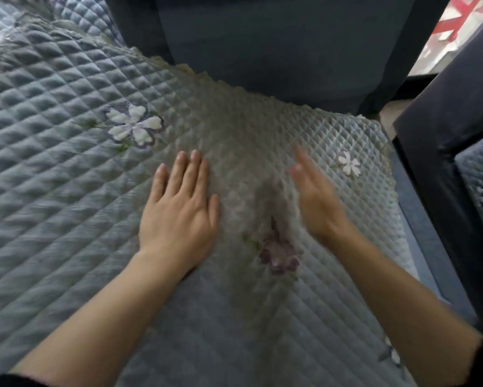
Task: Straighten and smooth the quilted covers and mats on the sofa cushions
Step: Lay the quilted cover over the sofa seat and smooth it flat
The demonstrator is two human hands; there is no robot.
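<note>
The left hand [178, 216] lay flat on the quilted cover [67, 191], fingers straight; nothing was gripped. The right hand [315, 199] was blurred, fingers straight, on edge.

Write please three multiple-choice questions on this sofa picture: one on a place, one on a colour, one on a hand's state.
1. Where is the purple embroidered flower?
A. between the left hand and the right hand, by the wrists
B. on the dark backrest
C. on the floor

2. What colour are the petals of the large flower?
A. red
B. white
C. yellow

3. How is the left hand?
A. gripping a corner
B. clenched in the air
C. flat on the quilted cover, fingers straight

Answers: 1 A, it lies between the wrists; 2 B, white petals, purple outline; 3 C, palm and straight fingers rest on the cover.
</note>
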